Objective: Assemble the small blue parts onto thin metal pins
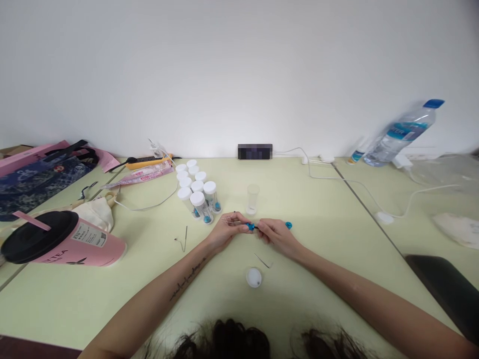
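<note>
Over the middle of the table, my left hand (227, 230) is closed on a small blue piece (250, 227), and thin metal rods stick out past its fingers. My right hand (276, 232) pinches a thin dark piece (256, 228) that meets the blue one; its exact kind is too small to tell. Another blue piece (288, 225) lies just beyond my right hand. Behind the hands stands an uncapped clear vial (252, 198). Nearer to me are a white cap (254, 277) with something small in it and a bent metal rod (263, 261). More bent rods (183, 239) lie left of my left hand.
Several white-capped vials (198, 199) with blue parts inside stand left of centre. A pink tumbler (75, 239) is at far left, near bags (48, 174). A black device (255, 151) sits by the wall. To the right are a water bottle (404, 132), cables and a dark flat object (445, 286).
</note>
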